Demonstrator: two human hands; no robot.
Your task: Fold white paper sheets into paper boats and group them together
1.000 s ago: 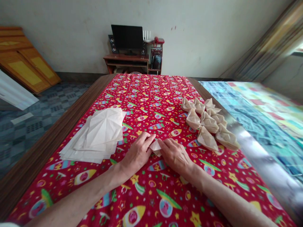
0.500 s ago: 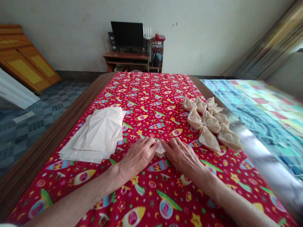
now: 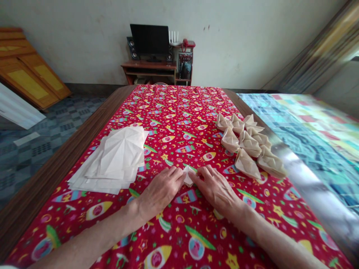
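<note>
A small piece of folded white paper (image 3: 187, 181) lies on the red patterned cloth between my two hands. My left hand (image 3: 166, 187) pinches its left edge, with the fingers curled together. From the other side, my right hand (image 3: 214, 186) has its thumb on the paper's right part; its fingers are bent, and their tips are partly hidden. Left of my hands is a loose stack of creased paper sheets (image 3: 123, 149), the top one marked with fold lines spreading from a centre. Several folded paper boats (image 3: 249, 144) sit grouped at the right.
The red cloth (image 3: 179, 123) covers most of a long brown table (image 3: 92, 123). Beyond its far end stand a desk with a monitor (image 3: 150, 42) and a red telephone (image 3: 188, 44). A bed with a colourful cover (image 3: 303, 130) is at the right, a wooden cabinet (image 3: 33, 71) at the left.
My right hand's thumb has shifted slightly inward over the folded paper, and its fingers have moved a little. More of the paper's top shows. The stack and boats are unchanged.
</note>
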